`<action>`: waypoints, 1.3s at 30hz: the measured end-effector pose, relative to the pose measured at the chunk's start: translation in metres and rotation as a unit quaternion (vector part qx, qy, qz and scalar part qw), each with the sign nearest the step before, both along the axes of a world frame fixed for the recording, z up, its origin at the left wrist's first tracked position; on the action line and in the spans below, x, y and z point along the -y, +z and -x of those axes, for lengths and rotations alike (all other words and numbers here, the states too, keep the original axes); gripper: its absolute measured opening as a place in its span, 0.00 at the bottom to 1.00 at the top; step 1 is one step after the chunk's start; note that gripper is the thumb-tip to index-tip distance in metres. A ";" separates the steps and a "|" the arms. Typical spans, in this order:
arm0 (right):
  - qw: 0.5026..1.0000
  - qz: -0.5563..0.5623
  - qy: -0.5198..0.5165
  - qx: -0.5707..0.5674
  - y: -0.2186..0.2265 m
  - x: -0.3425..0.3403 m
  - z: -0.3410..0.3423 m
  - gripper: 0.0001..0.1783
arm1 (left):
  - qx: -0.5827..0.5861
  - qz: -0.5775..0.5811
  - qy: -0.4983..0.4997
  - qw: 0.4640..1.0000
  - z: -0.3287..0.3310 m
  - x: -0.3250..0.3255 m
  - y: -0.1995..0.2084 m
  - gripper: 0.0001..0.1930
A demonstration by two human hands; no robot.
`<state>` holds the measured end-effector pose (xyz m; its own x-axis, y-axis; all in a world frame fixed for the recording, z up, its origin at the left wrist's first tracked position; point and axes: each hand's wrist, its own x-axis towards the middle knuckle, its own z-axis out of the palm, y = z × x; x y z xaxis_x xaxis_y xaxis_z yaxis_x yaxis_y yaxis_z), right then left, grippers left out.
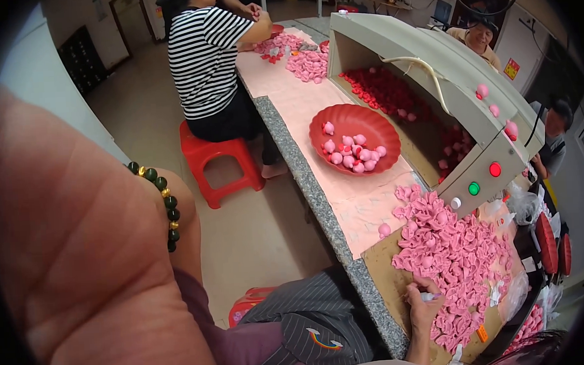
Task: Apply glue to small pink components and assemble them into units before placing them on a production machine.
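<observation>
My left hand [84,253] is raised very close to the camera and fills the left side with its palm. Its fingers are out of sight. A bracelet of dark green and gold beads [170,202] circles that wrist. Down at the table's near end, my right hand [423,308] is closed around a small white object [428,297] with a purple tip. Right beside it spreads a large heap of soft pink, crumpled pieces [451,260]. A single round pink piece [384,230] lies at the heap's left edge.
A red scalloped bowl [322,125] holds pink balls. Beyond it stands a grey machine housing [424,50] with red and green buttons and red pieces inside. A person in a striped shirt [200,62] sits at the far left on a red stool [221,160]. Two people are behind the machine.
</observation>
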<state>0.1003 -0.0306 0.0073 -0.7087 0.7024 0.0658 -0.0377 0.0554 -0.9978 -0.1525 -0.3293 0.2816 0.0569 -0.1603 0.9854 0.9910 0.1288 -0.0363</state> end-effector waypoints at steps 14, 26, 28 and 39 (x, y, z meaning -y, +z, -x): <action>0.999 -0.029 -0.019 0.016 -0.007 -0.006 -0.007 0.11 | -0.076 0.032 0.011 0.997 -0.037 -0.045 -0.013 0.27; 0.997 -0.044 -0.017 0.068 0.001 0.002 0.005 0.10 | -0.066 -0.021 -0.005 0.998 -0.032 -0.074 -0.022 0.22; 0.996 -0.086 -0.011 0.036 -0.008 0.000 0.004 0.10 | -0.100 -0.040 -0.008 0.994 -0.043 -0.069 -0.025 0.21; 0.997 -0.080 0.008 0.010 -0.005 -0.004 -0.006 0.10 | -0.090 -0.042 -0.095 0.991 -0.061 -0.061 -0.027 0.16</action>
